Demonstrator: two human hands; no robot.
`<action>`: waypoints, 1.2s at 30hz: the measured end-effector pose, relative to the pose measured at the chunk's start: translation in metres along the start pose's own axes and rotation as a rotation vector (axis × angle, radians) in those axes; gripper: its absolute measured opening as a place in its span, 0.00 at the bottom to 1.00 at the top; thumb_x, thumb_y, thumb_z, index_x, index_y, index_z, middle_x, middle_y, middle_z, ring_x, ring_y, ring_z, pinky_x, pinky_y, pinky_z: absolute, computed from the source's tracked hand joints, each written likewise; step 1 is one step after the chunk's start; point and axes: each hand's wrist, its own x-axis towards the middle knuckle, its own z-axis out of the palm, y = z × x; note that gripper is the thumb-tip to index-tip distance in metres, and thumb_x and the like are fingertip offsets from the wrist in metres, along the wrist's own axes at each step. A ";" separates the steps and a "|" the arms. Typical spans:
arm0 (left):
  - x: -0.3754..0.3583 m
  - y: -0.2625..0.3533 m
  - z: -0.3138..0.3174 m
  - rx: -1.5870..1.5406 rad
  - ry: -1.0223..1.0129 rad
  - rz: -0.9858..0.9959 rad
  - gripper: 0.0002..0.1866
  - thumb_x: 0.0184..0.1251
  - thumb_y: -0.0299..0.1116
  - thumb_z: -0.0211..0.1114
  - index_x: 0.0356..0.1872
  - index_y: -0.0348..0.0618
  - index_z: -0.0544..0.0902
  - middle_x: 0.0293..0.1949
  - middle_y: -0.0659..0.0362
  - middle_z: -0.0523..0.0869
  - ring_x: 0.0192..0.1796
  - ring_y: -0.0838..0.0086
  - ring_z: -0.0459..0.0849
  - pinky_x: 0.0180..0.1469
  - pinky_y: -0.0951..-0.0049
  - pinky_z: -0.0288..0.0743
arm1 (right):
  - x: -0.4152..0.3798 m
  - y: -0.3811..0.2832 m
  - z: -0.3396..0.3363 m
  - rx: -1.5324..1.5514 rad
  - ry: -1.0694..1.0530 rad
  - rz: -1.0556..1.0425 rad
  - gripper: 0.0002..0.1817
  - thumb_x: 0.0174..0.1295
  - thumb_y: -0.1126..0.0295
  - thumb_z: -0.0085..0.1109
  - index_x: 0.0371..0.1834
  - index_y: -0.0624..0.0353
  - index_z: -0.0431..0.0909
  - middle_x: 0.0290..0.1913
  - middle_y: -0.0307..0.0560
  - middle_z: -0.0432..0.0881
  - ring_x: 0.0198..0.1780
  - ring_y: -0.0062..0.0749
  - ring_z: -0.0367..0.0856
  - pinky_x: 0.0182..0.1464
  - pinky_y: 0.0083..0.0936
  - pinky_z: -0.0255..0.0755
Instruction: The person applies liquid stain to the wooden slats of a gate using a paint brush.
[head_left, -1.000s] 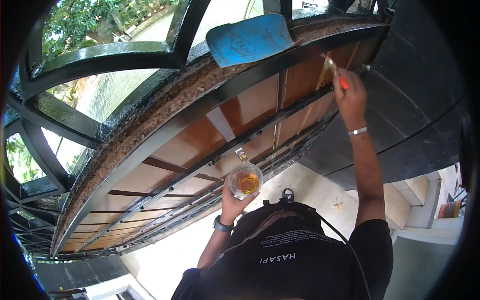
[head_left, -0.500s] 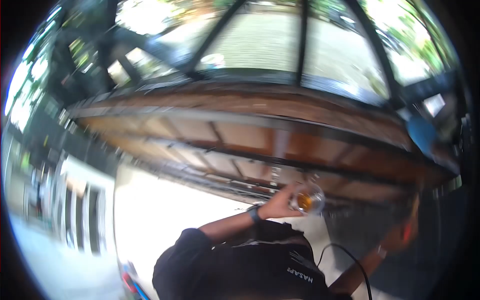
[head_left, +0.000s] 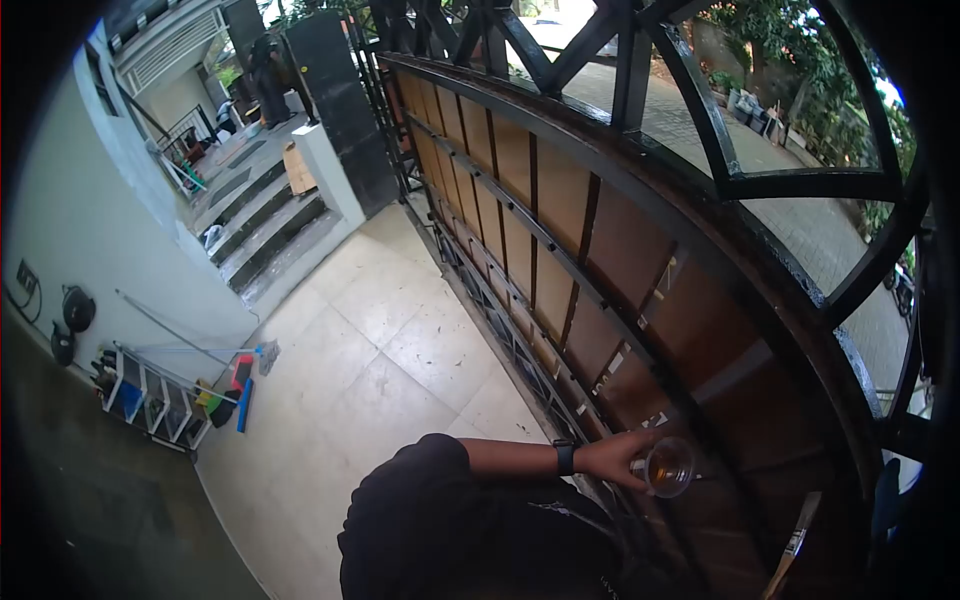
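Observation:
My left hand (head_left: 615,460), with a dark watch on its wrist, is closed around a clear plastic cup (head_left: 670,467) with a little amber liquid in the bottom. The cup is tilted so that I look into its mouth. It is close to the brown panels of a black metal gate (head_left: 700,310). To the right of the cup, a paintbrush (head_left: 795,545) with a wooden handle and a metal ferrule points up from the bottom edge. My right hand is out of sight below the frame.
Pale floor tiles (head_left: 385,350) run along the gate's foot. By the left wall stand a shoe rack (head_left: 155,405) and a blue-headed broom (head_left: 244,405). Steps (head_left: 270,245) rise at the back, with a piece of cardboard (head_left: 298,170) on them. Paving and trees show beyond the gate.
My view has swung left along the gate and become sharp. The left hand still holds the cup. The right hand, visible before at the lower right, has left the frame.

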 end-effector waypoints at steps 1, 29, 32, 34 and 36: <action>-0.004 0.000 -0.001 0.001 0.071 0.011 0.44 0.46 0.47 0.80 0.61 0.34 0.70 0.53 0.47 0.78 0.56 0.57 0.79 0.57 0.63 0.73 | 0.000 -0.001 0.003 0.033 -0.003 -0.002 0.21 0.72 0.61 0.54 0.23 0.64 0.69 0.30 0.54 0.82 0.30 0.40 0.79 0.38 0.36 0.76; -0.202 0.109 0.045 0.383 0.573 -0.195 0.45 0.47 0.48 0.79 0.64 0.35 0.68 0.58 0.48 0.74 0.61 0.56 0.75 0.64 0.62 0.70 | 0.025 -0.095 0.015 1.222 -0.708 -0.056 0.18 0.76 0.63 0.45 0.47 0.71 0.75 0.45 0.59 0.83 0.44 0.44 0.83 0.47 0.34 0.80; -0.244 0.123 0.034 0.366 0.563 -0.214 0.43 0.49 0.50 0.79 0.63 0.38 0.70 0.58 0.50 0.74 0.62 0.59 0.75 0.65 0.64 0.69 | 0.015 -0.107 -0.021 1.226 -0.763 -0.024 0.16 0.77 0.67 0.44 0.51 0.71 0.74 0.49 0.58 0.82 0.48 0.45 0.83 0.51 0.35 0.80; -0.267 0.133 0.026 0.358 0.546 -0.217 0.43 0.48 0.50 0.80 0.63 0.38 0.70 0.58 0.50 0.74 0.62 0.59 0.75 0.65 0.64 0.69 | 0.003 -0.120 -0.049 1.128 -0.781 0.041 0.14 0.77 0.69 0.43 0.52 0.70 0.73 0.50 0.59 0.82 0.50 0.46 0.83 0.54 0.36 0.80; -0.286 0.147 0.015 0.333 0.536 -0.242 0.43 0.48 0.50 0.79 0.62 0.37 0.71 0.58 0.50 0.75 0.62 0.59 0.75 0.65 0.64 0.69 | -0.004 -0.135 -0.084 1.010 -0.869 0.104 0.12 0.76 0.70 0.45 0.52 0.67 0.73 0.50 0.60 0.82 0.53 0.46 0.81 0.57 0.37 0.76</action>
